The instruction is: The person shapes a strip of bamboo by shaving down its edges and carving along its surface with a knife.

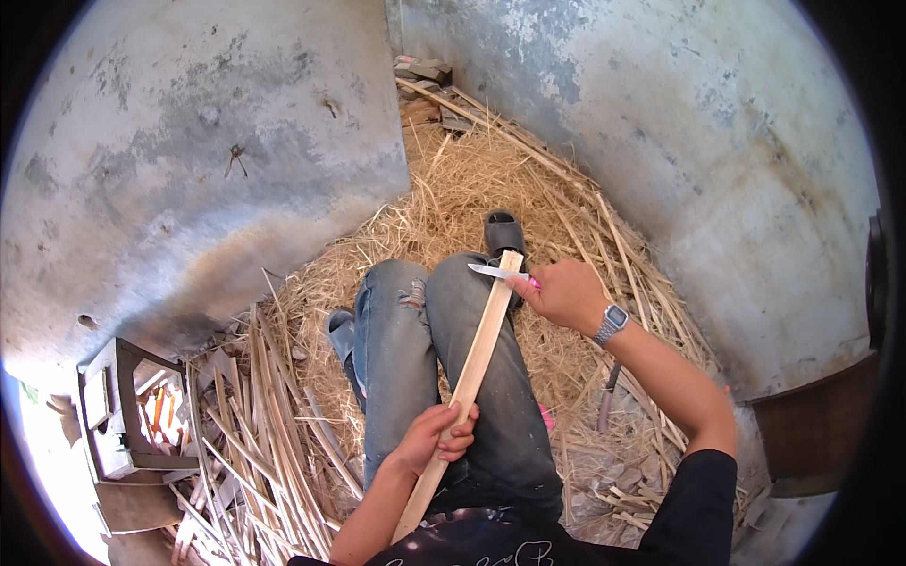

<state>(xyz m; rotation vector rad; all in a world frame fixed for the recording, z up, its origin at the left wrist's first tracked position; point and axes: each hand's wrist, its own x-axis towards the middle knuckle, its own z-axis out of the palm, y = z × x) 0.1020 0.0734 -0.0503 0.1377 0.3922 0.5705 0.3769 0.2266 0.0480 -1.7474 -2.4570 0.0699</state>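
A long, flat strip of pale wood [483, 344] slants across my right thigh, its far end above my right knee and its near end by my waist. My left hand [437, 440] is wrapped round its lower part. In my right hand [564, 294] is a knife with a pink handle, mostly hidden by the fingers. The knife blade [492, 271] points left and lies across the strip close to its far end. Whether the edge bites into the wood cannot be made out.
Thin wood shavings [467, 184] cover the floor around my legs. Long split strips [250, 424] are heaped at the left, beside a wooden frame-like stool [118, 415]. More strips [623, 245] lean along the right wall [698, 141]. A corner wall [208, 141] stands at the left.
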